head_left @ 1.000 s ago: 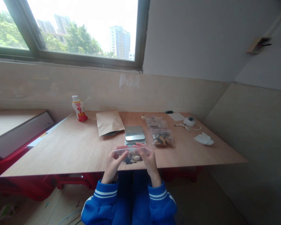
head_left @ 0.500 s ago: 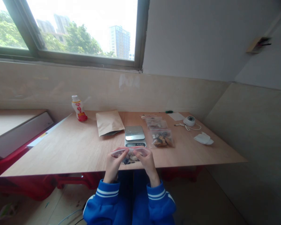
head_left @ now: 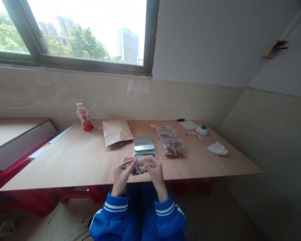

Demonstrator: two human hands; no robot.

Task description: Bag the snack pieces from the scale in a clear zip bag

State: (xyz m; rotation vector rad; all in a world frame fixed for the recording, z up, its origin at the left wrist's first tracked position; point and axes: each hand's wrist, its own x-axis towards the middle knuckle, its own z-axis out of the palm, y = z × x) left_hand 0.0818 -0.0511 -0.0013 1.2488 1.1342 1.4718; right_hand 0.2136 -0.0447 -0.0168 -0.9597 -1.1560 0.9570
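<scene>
Between my two hands is a clear zip bag (head_left: 140,170) with dark and pale pieces inside, held by its top edge at the table's front. My left hand (head_left: 121,174) pinches the left part of the zip edge, thumb on top. On the right part, my right hand (head_left: 155,170) pinches the same edge, its thumb close to the other thumb. Just beyond the bag sits a kitchen scale (head_left: 143,143) with a steel plate; the hands hide part of its front. Right of the scale lies a filled zip bag (head_left: 174,149) of brown and dark pieces.
Smaller zip bags (head_left: 168,133) overlap behind the filled one. A brown paper pouch (head_left: 117,131) lies left of the scale, with a bottle (head_left: 84,117) farther left. On the right are a white camera (head_left: 202,129) with a cable, paper (head_left: 188,125) and a crumpled tissue (head_left: 217,148).
My right hand has shifted slightly left along the bag's edge, nearer the left thumb. Both hands keep their pinch; the things on the table stay put.
</scene>
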